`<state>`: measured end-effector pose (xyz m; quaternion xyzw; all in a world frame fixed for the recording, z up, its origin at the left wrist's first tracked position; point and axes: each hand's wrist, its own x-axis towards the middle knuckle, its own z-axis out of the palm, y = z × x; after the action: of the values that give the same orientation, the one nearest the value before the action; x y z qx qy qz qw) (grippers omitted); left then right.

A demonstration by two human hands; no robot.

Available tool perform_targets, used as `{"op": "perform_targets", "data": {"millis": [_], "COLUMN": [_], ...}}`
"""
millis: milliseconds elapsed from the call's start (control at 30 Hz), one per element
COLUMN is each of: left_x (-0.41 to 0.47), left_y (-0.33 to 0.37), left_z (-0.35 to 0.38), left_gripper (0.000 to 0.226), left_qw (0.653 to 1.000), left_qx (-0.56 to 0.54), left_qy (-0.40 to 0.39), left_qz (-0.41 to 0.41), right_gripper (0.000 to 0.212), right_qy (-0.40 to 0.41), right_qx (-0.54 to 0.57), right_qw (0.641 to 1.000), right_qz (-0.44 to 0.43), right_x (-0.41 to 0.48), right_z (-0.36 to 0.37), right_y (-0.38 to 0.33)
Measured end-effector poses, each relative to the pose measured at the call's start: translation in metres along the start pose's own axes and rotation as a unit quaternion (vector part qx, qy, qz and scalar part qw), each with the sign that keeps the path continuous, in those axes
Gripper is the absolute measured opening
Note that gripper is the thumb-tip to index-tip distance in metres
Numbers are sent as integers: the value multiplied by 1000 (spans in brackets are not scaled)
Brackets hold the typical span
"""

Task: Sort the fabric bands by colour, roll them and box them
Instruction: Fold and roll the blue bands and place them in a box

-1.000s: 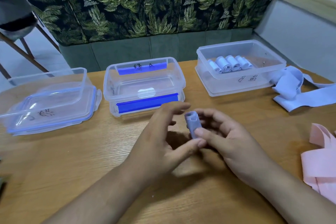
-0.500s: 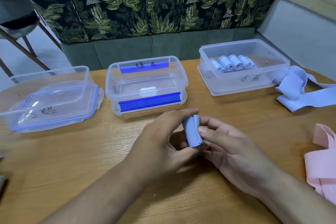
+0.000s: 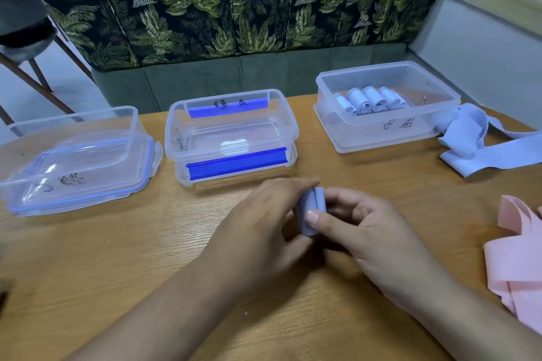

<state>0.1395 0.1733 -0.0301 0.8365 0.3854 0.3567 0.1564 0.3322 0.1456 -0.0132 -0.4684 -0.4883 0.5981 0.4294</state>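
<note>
Frame centre: left hand [image 3: 258, 226] and right hand [image 3: 372, 231] both pinch rolled blue band [image 3: 312, 208] over table [image 3: 117, 258]. Bare wood below and left. Clear boxes [image 3: 231, 138] line the upper edge; loose pink bands [image 3: 516, 267] at right edge.

Both forearms enter from the bottom of frame and converge at centre. Left grip [image 3: 264, 228] and right grip [image 3: 369, 231] meet, fingers curled, pinching the blue roll [image 3: 318, 202] between them. Right thumb [image 3: 315, 217] presses the roll's front; left index finger lies over its top.
</note>
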Motion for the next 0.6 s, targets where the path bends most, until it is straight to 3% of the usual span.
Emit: {"op": "perform_targets", "data": {"millis": [133,300,600], "left_x": [-3,0,4], "left_y": [3,7,8], "left_z": [6,1,1], "left_gripper": [79,41,21], "left_qw": [983,922,904], "left_qx": [-158,-340,-360], "left_qy": [-15,-21,7], "left_qz": [-94,-185,-231], "right_gripper": [27,24,26], "right_qy": [33,58,95], "right_qx": [-20,-36,-23], "right_qw": [999,996,993], "right_qz": [-27,-57,-64], "right_x": [3,5,7], "right_z": [-4,-10,-9], "right_y": [-2,-3,2]}}
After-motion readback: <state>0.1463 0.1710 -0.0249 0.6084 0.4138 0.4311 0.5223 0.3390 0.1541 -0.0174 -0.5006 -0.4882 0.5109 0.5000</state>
